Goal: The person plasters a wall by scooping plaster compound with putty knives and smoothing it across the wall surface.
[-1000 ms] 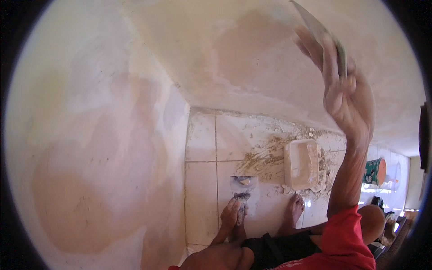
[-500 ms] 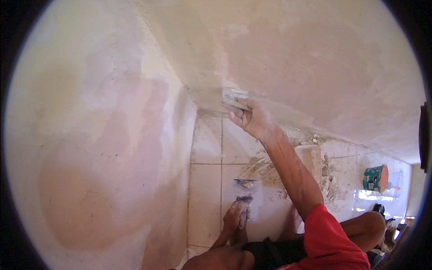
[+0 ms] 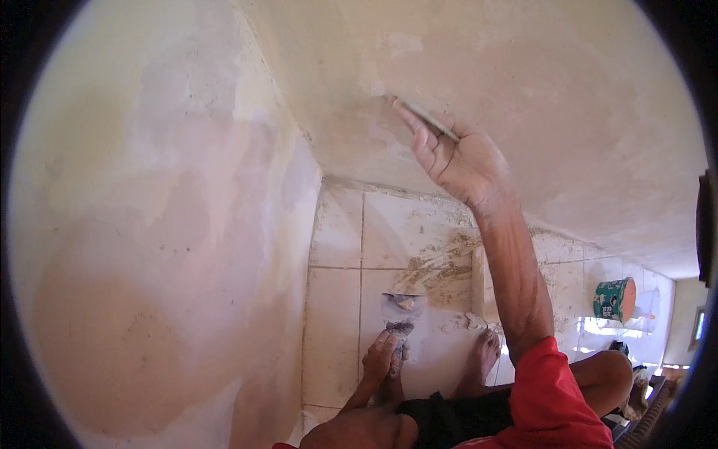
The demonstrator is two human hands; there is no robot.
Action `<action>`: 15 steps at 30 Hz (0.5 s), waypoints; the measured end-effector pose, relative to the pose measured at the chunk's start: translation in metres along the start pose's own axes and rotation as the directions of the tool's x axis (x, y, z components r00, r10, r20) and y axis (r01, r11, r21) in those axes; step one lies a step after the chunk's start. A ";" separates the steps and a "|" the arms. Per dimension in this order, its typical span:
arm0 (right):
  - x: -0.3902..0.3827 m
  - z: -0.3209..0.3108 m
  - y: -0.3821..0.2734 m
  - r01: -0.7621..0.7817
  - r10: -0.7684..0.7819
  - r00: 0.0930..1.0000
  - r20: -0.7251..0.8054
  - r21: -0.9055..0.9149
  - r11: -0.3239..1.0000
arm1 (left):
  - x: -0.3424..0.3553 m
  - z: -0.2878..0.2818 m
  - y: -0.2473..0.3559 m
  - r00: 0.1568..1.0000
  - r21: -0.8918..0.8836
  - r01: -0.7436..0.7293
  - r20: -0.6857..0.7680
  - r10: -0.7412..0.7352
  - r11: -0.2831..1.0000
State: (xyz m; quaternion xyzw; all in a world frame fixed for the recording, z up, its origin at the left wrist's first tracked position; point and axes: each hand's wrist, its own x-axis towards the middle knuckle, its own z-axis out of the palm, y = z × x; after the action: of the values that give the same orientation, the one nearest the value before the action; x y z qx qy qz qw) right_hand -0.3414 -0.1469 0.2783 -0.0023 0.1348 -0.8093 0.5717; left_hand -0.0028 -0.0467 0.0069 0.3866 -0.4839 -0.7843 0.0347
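Note:
My right hand [image 3: 471, 161] is raised at the right-hand wall [image 3: 538, 105], closed around a putty knife [image 3: 425, 116] seen nearly edge-on. Its far end is at the wall's patchy pink and cream surface; whether the blade touches, I cannot tell. Lower down, above the tiled floor, my left hand [image 3: 380, 358] grips a second, wider putty knife [image 3: 390, 312] by its handle. A small pale lump of filler [image 3: 406, 304] sits on that broad blade. The fingers of both hands are wrapped round the handles.
Another patchy plastered wall [image 3: 172, 247] rises on the left, meeting the right-hand wall in a corner. White tiles [image 3: 336, 299] smeared with plaster cover the floor. A beige block-like object [image 3: 479, 284] lies partly behind my right forearm. A green bucket [image 3: 609, 301] stands farther right.
My right hand and its putty knife have moved up and to the right along the wall, and the blade has turned edge-on. My left hand keeps its hold, almost in place.

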 end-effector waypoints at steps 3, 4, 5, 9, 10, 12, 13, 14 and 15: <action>-0.004 0.022 -0.018 -0.024 0.005 0.989 0.149 0.130 0.991 | -0.002 0.001 0.005 0.998 0.021 -0.062 0.012 0.062 0.998; -0.007 0.032 -0.030 -0.037 0.003 0.983 0.184 0.183 0.982 | -0.001 0.004 0.006 0.996 0.011 -0.087 0.031 0.086 0.996; -0.009 0.042 -0.036 -0.061 0.005 0.975 0.223 0.244 0.968 | 0.000 0.002 0.001 0.996 0.011 -0.088 0.027 0.088 0.996; -0.029 0.080 -0.053 -0.130 0.029 0.926 0.377 0.245 0.961 | 0.007 -0.008 -0.027 0.991 0.053 -0.129 0.037 0.127 0.990; -0.036 0.081 -0.054 -0.075 -0.040 0.902 0.431 0.247 0.966 | 0.008 -0.008 -0.030 0.991 0.065 -0.135 0.034 0.133 0.989; -0.057 0.090 -0.060 -0.014 -0.107 0.873 0.477 0.244 0.970 | 0.007 -0.003 -0.029 0.995 0.060 -0.102 0.006 0.102 0.993; -0.075 0.102 -0.063 0.002 -0.079 0.853 0.516 0.148 0.989 | 0.007 0.000 -0.028 0.997 0.058 -0.072 -0.025 0.073 0.996; -0.082 0.098 -0.053 -0.003 -0.060 0.859 0.508 0.122 0.993 | 0.006 -0.011 -0.039 0.996 0.059 -0.071 -0.046 0.074 0.996; -0.088 0.093 -0.043 -0.007 -0.045 0.864 0.502 0.101 0.995 | 0.008 -0.026 -0.057 0.983 0.170 -0.131 -0.104 0.150 0.977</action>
State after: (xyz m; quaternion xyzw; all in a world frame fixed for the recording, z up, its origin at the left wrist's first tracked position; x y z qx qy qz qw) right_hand -0.3363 -0.0719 0.3905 -0.1860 -0.0597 -0.7919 0.5785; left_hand 0.0262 -0.0387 -0.0480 0.3979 -0.5693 -0.7142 0.0865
